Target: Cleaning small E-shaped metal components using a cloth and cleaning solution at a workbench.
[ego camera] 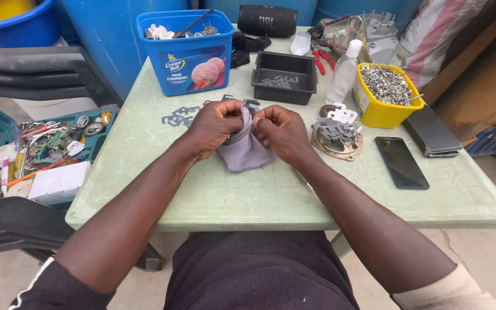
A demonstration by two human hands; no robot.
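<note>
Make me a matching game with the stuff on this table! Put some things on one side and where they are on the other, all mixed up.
Things:
1. grey cloth
2. yellow tub of metal bits
3. black phone
4. blue tub

Places:
A. far left of the table, at the back
B. held between the left hand and the right hand
C. lying flat, near the table's right side
D. back right, beside a clear bottle

Pairs: 1-B, 2-D, 3-C, 4-A
</note>
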